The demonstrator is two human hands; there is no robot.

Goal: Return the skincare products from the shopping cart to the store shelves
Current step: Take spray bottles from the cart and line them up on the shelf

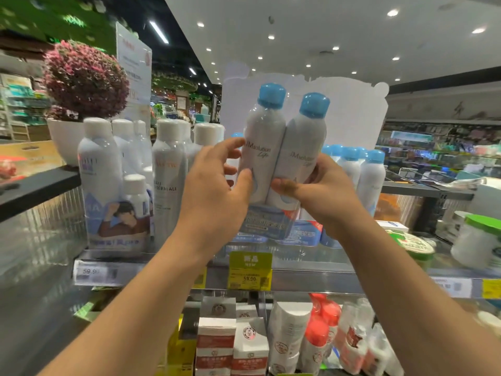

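Above the shelf, both hands, left hand and right hand, grip a seemingly shrink-wrapped twin-pack of bottles.

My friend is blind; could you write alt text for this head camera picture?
Two bare hands, left hand and right hand, hold a wrapped twin pack of blue-capped spray bottles over a store shelf, among matching bottles. White-capped bottles stand left, beside a pink potted plant.
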